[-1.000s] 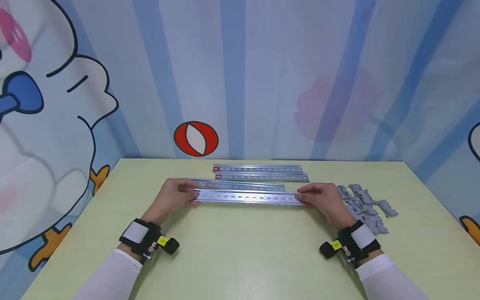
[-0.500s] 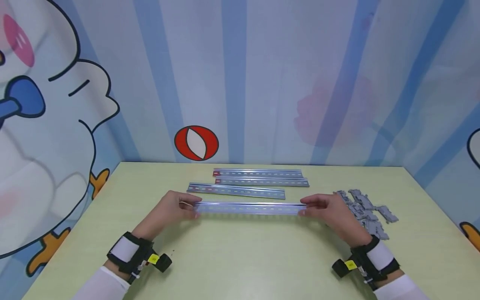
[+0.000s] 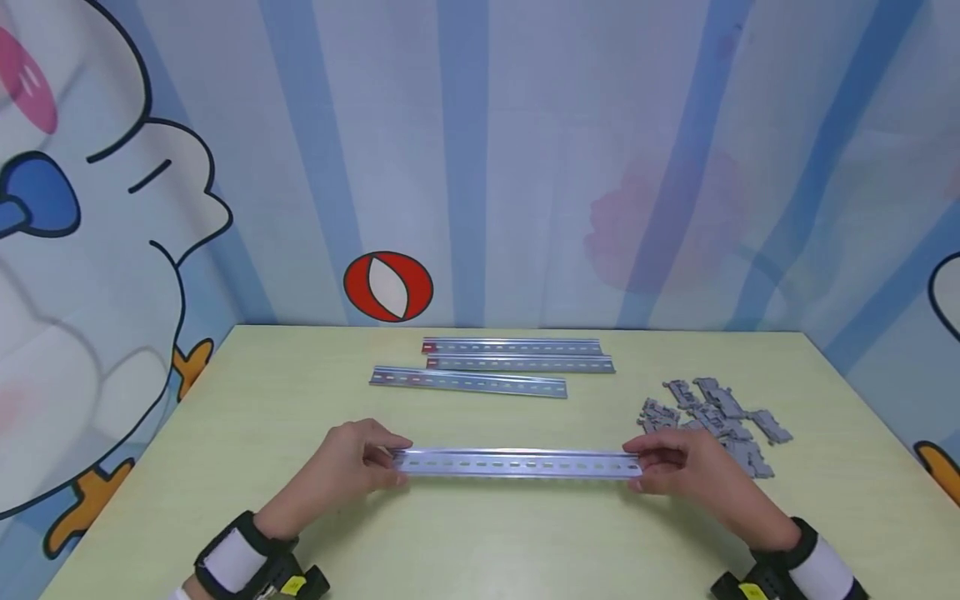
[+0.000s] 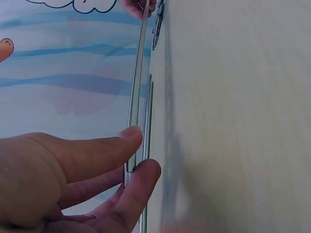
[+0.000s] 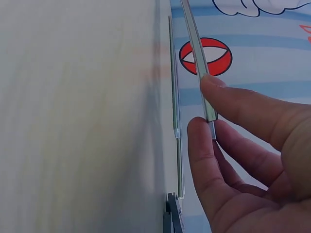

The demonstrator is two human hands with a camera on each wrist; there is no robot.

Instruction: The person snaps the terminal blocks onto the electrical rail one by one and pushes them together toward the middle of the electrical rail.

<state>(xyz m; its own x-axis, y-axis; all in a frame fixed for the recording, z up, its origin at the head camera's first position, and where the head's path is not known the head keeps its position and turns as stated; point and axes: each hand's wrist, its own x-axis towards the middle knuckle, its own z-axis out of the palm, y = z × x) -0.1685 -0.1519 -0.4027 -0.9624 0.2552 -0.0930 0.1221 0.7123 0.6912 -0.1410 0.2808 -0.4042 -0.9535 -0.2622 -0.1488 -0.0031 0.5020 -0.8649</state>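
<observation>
Slotted metal rail (image 3: 517, 464): long axis left-to-right; left grip (image 3: 356, 457), right grip (image 3: 690, 463) pinching opposite ends.

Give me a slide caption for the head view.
Left hand and right hand hold a slotted rail by its ends; three more rails beyond, gray parts at right.

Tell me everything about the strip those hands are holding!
The strip is long and straight. It is silvery, looks like metal, and has a row of slots down its middle and a ridge along its far edge. It is held crosswise above the table, with the left hand pinching one end and the right hand the other.
</observation>
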